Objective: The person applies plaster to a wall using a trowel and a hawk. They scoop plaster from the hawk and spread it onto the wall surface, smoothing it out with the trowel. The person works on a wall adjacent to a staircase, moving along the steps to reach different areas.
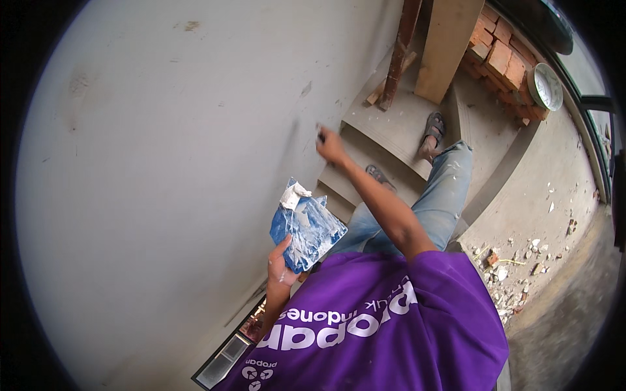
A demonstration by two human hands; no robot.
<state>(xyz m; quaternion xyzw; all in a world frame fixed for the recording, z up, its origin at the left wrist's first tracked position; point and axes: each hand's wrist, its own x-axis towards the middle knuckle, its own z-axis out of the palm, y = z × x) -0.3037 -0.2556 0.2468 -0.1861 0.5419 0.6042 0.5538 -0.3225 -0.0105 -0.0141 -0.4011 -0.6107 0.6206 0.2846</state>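
My left hand [280, 268] grips the lower edge of a blue plastic putty board [312, 233], its thumb over the front face. Smears of white putty cover the board, and a thick lump of putty [295, 194] sits at its upper left corner. With the arm stretched forward, my right hand [333, 147] is closed around a small dark tool [320, 135] close to the pale grey wall [176, 143]. Most of that tool is hidden by the fingers, so its kind does not show. A few scuffs and stained patches mark the wall.
My sandalled feet stand on concrete steps [391, 146]. Ahead are a wooden board [450, 49], a brown post [399, 58], stacked bricks [503, 62] and a round metal bowl [545, 87]. Broken rubble [505, 267] lies on the right, beyond a curved edge.
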